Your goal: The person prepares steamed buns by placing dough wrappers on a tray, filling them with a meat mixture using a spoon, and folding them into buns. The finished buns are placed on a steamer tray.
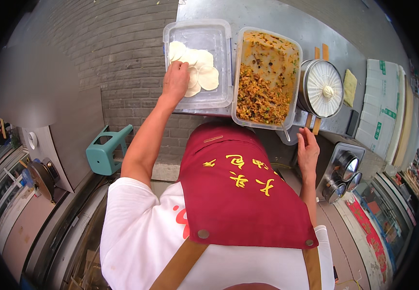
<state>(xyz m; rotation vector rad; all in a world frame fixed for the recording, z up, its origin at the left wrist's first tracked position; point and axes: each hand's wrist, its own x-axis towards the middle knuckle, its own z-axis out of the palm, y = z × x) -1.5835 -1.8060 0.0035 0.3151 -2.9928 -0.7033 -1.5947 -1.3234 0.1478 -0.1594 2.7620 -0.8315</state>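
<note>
My left hand (176, 81) reaches over a shallow clear plastic tray (222, 40), its fingertips on several overlapping round dough wrappers (208, 78). Whether the fingers pinch one is hard to see. My right hand (308, 150) is raised by the table's front edge, fingers slightly apart, holding nothing. Between the hands stands a plastic tub of chopped filling (262, 96), with a metal utensil handle (284, 131) over its near rim. Right of the tub, a round metal steamer (305, 85) has a white woven liner (325, 74) and one pleated bun (328, 91) on it.
The metal table (267, 12) carries wooden strips (316, 126) under the steamer, a folded yellowish cloth (349, 88) and a dark flat object (352, 123). White boxes (380, 108) are stacked at right. Metal containers (347, 174) sit lower right. A green plastic stool (106, 152) stands left.
</note>
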